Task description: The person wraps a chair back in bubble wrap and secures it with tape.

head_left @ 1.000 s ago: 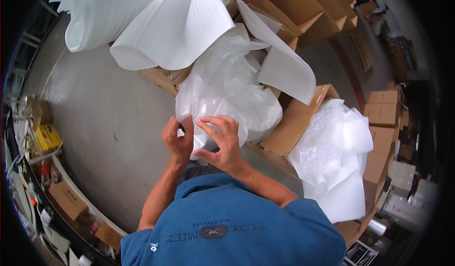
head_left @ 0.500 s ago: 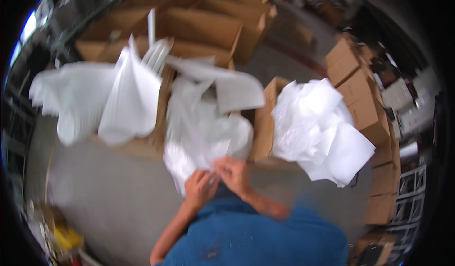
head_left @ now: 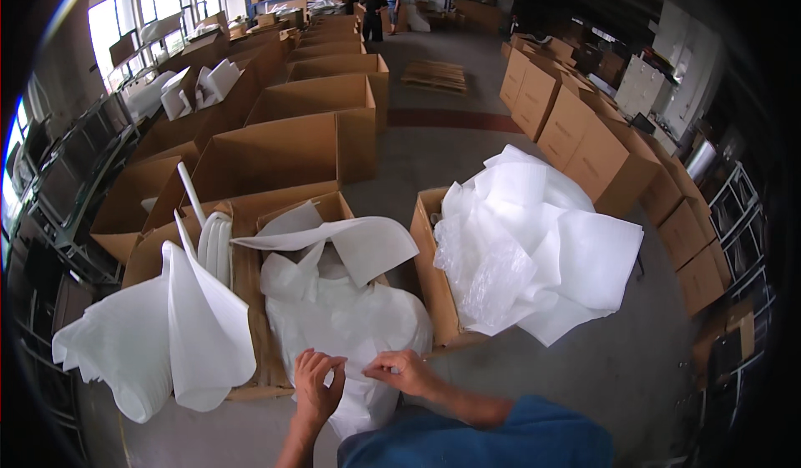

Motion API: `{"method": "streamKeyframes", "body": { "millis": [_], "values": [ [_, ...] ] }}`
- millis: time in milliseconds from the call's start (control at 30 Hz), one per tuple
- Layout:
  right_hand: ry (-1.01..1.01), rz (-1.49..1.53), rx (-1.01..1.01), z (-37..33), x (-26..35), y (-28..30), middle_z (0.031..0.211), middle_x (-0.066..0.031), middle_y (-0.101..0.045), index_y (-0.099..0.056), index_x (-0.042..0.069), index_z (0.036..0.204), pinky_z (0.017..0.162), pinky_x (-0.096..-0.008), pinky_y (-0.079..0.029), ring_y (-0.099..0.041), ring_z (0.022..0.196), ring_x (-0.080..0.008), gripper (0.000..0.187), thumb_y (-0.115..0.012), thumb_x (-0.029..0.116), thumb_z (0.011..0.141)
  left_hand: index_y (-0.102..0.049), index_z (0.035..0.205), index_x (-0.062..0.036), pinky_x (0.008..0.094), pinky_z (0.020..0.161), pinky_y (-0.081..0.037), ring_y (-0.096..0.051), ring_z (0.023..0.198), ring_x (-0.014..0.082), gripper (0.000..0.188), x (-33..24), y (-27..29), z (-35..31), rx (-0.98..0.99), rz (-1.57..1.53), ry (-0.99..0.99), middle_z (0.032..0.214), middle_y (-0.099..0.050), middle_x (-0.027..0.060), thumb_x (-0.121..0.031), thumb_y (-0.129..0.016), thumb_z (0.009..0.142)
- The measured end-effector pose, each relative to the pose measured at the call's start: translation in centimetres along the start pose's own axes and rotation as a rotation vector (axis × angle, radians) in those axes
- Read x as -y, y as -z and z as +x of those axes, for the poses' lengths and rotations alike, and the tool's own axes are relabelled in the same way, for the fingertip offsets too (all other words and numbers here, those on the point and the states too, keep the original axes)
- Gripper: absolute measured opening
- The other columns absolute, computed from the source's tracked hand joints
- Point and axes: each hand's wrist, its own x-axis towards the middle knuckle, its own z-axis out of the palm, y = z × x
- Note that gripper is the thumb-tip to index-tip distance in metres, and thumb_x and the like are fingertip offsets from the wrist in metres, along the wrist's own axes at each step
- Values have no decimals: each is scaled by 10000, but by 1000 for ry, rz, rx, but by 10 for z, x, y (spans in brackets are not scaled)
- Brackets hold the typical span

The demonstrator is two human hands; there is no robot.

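Observation:
In front of me stands a large rounded bundle wrapped in white foam sheet [head_left: 350, 322], its lower end hanging toward my body. Over its near side, my left hand [head_left: 318, 384] is closed, with thumb and fingertips pressed together. A short gap away, my right hand [head_left: 404, 374] pinches at the front of the wrapping, forearm coming in from the right. Whatever the fingertips hold is too small to make out. A loose curled foam sheet [head_left: 367, 247] lies across the bundle's far top, above an open cardboard box [head_left: 334, 205].
A stack of white foam sheets [head_left: 133, 334] drapes over a box at left, beside upright white foam tubes [head_left: 216, 247]. To the right, a cardboard box [head_left: 432, 272] overflows with crumpled foam and clear film [head_left: 488, 276]. Rows of large open cartons [head_left: 275, 155] stretch back; two people stand far off.
My view has tilted up, bringing the far room into sight. My hands have drawn apart, from nearly touching to a small gap over the wrapped bundle.

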Motion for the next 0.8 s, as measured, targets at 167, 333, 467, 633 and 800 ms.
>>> {"method": "streamKeyframes", "body": {
  "millis": [167,333,467,633,800],
  "values": [
    [-190,101,-86,6,2,-7,804,-62,-734,-767,28,913,624,-298,-498,-635,685,-117,173,-836,183,947,-705,1015,-39,452,856,-525,-659,901,360,236,-9,-7,-21,-253,-65,122,926,-662,143,-59,-846,827],
    [-136,165,-90,10,9,-42,727,-24,-668,-666,29,798,616,-267,-465,-604,668,-74,264,-856,168,917,-671,1040,14,387,734,-564,-713,845,318,350,-13,-7,-34,-21,-402,234,973,-718,175,-128,-914,831],
    [-212,233,-103,6,15,-71,685,12,-597,-608,33,762,602,-262,-423,-510,652,-54,297,-832,136,929,-702,976,26,387,679,-569,-717,736,319,213,12,14,-46,54,-357,112,865,-727,156,-8,-863,840],
    [-114,33,-44,-6,17,-97,644,24,-522,-560,44,716,585,-294,-418,-507,646,-60,401,-874,194,916,-734,967,11,318,838,-561,-721,864,184,100,64,44,-76,-121,-462,284,935,-765,107,29,-792,888],
    [126,-423,-219,7,18,-128,774,9,-599,-592,66,841,635,-329,-508,-595,680,-92,265,-788,152,997,-625,1012,-37,265,802,-515,-610,858,84,70,74,68,-111,-190,-1094,544,924,-671,7,-42,-682,1053]
  ]
}}
